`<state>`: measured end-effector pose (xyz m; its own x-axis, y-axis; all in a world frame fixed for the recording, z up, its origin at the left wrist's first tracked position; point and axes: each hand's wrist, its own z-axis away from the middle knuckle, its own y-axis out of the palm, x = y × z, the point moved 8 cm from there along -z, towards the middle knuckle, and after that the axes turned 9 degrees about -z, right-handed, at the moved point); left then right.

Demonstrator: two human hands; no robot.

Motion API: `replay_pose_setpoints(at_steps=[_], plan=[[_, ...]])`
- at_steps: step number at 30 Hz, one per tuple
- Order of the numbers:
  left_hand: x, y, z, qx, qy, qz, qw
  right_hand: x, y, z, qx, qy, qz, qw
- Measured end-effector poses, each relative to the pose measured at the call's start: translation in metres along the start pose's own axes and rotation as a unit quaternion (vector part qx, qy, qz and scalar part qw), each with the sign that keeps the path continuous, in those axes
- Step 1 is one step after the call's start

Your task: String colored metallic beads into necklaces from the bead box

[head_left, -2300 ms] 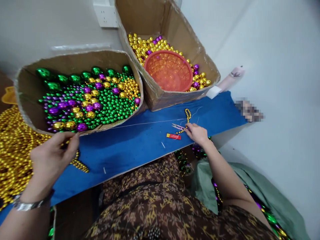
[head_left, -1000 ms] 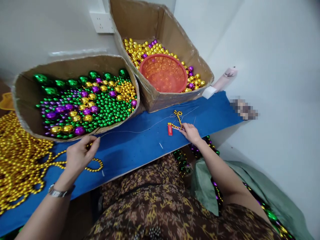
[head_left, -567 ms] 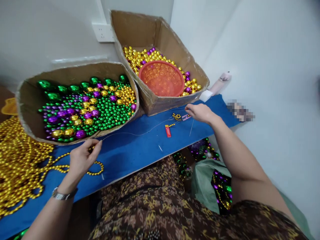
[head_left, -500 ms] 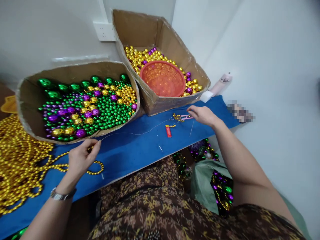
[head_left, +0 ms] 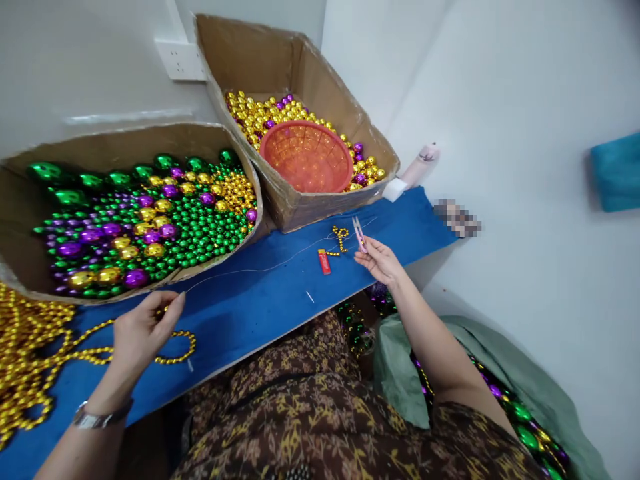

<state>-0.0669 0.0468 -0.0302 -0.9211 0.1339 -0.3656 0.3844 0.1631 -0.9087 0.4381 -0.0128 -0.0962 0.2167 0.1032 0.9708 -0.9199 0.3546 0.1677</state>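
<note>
The left hand (head_left: 143,333), at the lower left of the frame, pinches a fine pale thread (head_left: 255,271) between thumb and fingertips, with gold beads partly hidden inside its curled fingers. The right hand (head_left: 381,261), right of centre, grasps a pair of pink-handled snips (head_left: 358,235), their pointed blades tilted upward. The thread runs slackly from the left fingertips to a short gold bead strand (head_left: 341,237) near the centre, just left of the snips. Beside that strand's lower end lies a red lighter (head_left: 324,262) with a yellow top; pale marks on its body are too small to read. A metal-banded watch (head_left: 95,420) circles the left wrist. Beneath everything a blue cloth (head_left: 245,307) covers the narrow work surface, which slants from lower left to right of centre. A gold bead loop (head_left: 185,350) reaches right from a heap of gold strands (head_left: 25,373) at the left edge. Behind, a cardboard box (head_left: 165,137) at the upper left holds green, purple and gold beads; a second box (head_left: 250,50), upper centre, holds gold and purple ones around a red basket (head_left: 305,177). A white socket panel (head_left: 179,60) is mounted on the pale wall.
</note>
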Motion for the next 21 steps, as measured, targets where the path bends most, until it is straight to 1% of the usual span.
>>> replay_pose_setpoints(at_steps=[3, 7, 16, 19, 21], plan=[[-0.002, 0.001, 0.001, 0.007, 0.003, -0.001, 1.000, -0.006, 0.007, 0.002, 0.018, 0.013, -0.030, 0.999], [-0.004, 0.000, 0.001, 0.010, 0.004, -0.007, 1.000, -0.005, 0.010, 0.000, 0.027, 0.026, -0.047, 0.998], [-0.004, 0.007, 0.002, 0.032, -0.010, 0.010, 0.999, -0.010, 0.007, -0.010, -0.029, -0.020, -0.003, 0.999], [-0.003, 0.006, 0.002, 0.024, -0.008, 0.013, 1.000, -0.005, 0.009, -0.007, -0.032, -0.024, 0.009, 0.999], [-0.004, 0.005, 0.003, 0.022, -0.006, 0.023, 0.999, 0.002, 0.013, -0.002, -0.020, -0.025, 0.008, 0.999]])
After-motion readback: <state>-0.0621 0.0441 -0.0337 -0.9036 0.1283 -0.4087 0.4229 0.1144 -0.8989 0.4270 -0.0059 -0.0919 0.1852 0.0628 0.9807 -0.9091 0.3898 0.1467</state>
